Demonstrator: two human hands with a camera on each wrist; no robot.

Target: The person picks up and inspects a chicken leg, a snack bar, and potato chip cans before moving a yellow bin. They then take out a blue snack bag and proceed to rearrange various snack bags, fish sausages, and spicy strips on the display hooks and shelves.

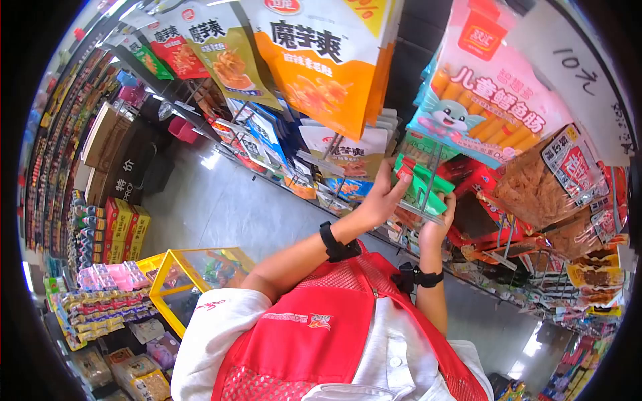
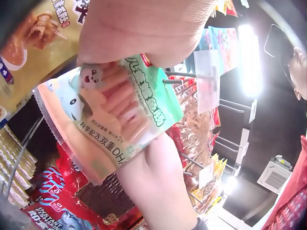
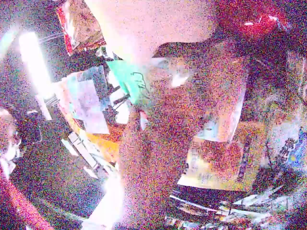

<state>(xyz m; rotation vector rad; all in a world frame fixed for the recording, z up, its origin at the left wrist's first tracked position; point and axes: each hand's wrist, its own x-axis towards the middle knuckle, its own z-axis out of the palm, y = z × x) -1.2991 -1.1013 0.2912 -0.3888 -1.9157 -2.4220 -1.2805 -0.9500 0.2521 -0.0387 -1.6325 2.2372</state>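
Head view — at three o'clock the green packet [image 1: 413, 187] is being gripped by the left hand [image 1: 378, 199] and the right hand [image 1: 438, 226] at the peg [image 2: 184, 74], seemingly being hung — its hole needing aligning.

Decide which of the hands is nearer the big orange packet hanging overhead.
Left. The left hand is below the orange packet; the right hand sits lower, further right.

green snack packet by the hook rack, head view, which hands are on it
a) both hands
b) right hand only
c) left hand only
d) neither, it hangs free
a: the left hand grips the green snack packet from the side, and the right hand holds it from below.
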